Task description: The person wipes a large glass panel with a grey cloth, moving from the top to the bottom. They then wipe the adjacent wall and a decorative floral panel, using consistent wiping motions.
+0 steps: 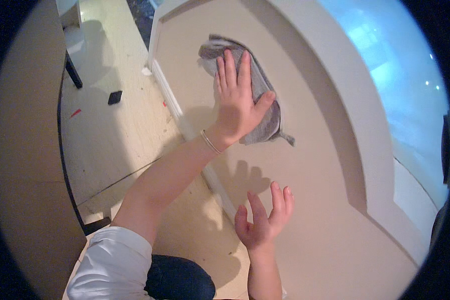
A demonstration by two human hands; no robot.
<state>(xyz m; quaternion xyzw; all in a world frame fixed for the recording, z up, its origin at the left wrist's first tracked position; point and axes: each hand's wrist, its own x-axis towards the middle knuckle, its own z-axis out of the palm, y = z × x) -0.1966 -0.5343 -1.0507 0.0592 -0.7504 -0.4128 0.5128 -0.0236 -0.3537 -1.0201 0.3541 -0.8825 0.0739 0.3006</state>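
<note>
My left hand [237,101] lies flat with spread fingers on a crumpled grey cloth [264,122], holding it against a beige panel [307,161]. Much of the cloth is hidden under the palm; its folded upper end and a small twisted tail at the lower right show. A thin band [211,142] circles the left wrist. Lower down, my right hand [264,221] is held in front of the same panel, fingers apart and slightly curled, with nothing in it. Its shadow falls on the panel above it.
A raised, curved pale border [345,93] frames the panel. White skirting [168,92] runs along its base beside the light floor [108,150]. A small black object [115,98] and a red scrap [76,112] lie there. A brown surface [26,150] stands at left.
</note>
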